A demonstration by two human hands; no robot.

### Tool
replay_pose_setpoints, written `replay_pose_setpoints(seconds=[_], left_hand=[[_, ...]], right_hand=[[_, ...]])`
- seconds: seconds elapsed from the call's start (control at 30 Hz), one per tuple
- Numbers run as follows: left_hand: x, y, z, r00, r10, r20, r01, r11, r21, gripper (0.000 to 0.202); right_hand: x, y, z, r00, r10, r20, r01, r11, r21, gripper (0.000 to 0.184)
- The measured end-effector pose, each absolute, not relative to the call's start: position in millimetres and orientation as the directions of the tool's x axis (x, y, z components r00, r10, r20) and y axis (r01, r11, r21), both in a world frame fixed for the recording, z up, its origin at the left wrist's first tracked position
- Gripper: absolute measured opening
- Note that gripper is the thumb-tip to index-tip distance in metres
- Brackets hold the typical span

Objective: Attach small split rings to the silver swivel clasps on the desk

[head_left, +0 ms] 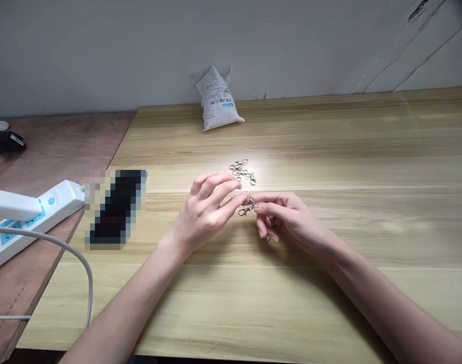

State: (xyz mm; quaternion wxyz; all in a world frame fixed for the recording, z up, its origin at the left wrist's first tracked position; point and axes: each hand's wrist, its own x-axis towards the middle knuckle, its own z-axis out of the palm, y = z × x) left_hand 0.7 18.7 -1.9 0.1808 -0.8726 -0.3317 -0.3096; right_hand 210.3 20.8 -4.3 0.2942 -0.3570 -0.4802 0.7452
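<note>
Between the thumb and forefinger of my right hand (287, 215) is a small silver swivel clasp (248, 206); its hook end points left. The other fingers of that hand curl under, and a bit of metal shows near their tips. My left hand (211, 205) has its fingers stretched out and apart. Its thumb tip reaches to the top of the held clasp and seems to touch it. Just beyond the left fingertips, several more silver clasps with key rings (243, 171) lie in a loose pile on the wooden tabletop (329, 151).
A white printed plastic parcel (219, 101) stands at the back by the grey wall. To the left lies a pixelated dark flat object (117, 210). Farther left are a white power strip (59, 212), a looping grey cable (84, 263) and a black object (6, 141).
</note>
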Motion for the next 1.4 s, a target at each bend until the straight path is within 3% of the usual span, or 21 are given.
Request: replay_pose_setpoints(seconds=[0.27,0.53,1.0,1.23,1.4], left_hand=[[2,19,1,0.624,0.436,0.649,0.661,-0.737,-0.140,0.013],[1,20,-2,0.584,0.473,0.660,0.678,-0.731,-0.076,0.017],[1,20,2,0.599,0.448,0.664,0.660,-0.745,-0.092,0.016],[6,17,4,0.559,0.444,0.700,0.708,-0.696,-0.123,0.009],[7,15,4,0.554,0.461,0.693,0.716,-0.689,-0.114,0.008]], right_hand=[[213,23,-4,-0.646,0.706,-0.291,-0.098,-0.455,-0.885,0.028],[214,23,-1,-0.684,0.664,-0.302,-0.117,-0.508,-0.853,0.031],[214,22,3,-0.684,0.652,-0.328,-0.112,-0.538,-0.835,0.031],[204,16,-3,-0.638,0.724,-0.263,-0.138,-0.443,-0.886,0.028],[203,13,2,-0.596,0.765,-0.244,-0.056,-0.343,-0.938,0.033]])
